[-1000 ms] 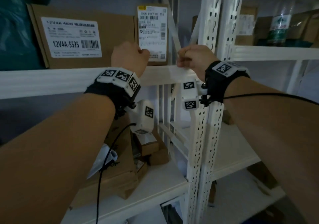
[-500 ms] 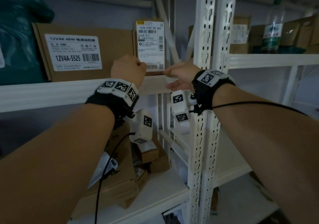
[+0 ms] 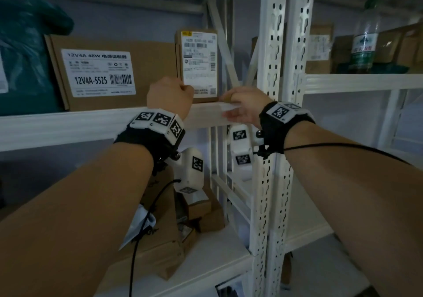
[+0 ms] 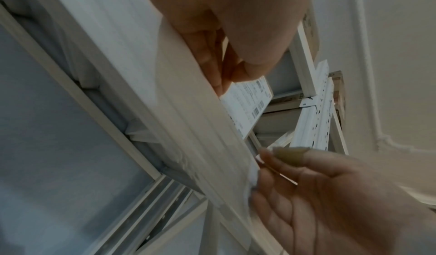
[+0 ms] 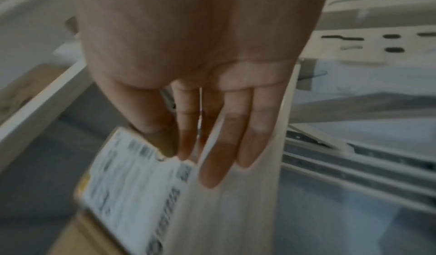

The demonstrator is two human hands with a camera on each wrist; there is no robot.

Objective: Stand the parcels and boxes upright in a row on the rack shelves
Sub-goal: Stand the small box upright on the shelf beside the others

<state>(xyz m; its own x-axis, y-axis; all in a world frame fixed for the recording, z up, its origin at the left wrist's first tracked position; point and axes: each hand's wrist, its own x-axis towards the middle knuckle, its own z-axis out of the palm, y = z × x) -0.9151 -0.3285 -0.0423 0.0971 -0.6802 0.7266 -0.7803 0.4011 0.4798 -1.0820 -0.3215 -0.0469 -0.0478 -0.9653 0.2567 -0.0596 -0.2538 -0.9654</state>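
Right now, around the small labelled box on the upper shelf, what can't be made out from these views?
- Left hand: head view shows only its back; whether its fingers grip the small box is unclear, and the left wrist view has the shelf edge in the way.
- Box label text: smeared by motion blur in the right wrist view, too small in the head view.
- Right hand: fingertips hidden behind the shelf edge.

The scene is dimly lit. A grey-blue wall [image 3: 137, 3] is seen behind white metal racking, whose slotted uprights [image 3: 272, 45] are set side by side. A green-labelled plastic bottle [image 3: 365, 40] is stood on the neighbouring bay's shelf [image 3: 366, 82]. Pale ceiling moulding [image 4: 382, 91] is shown overhead.
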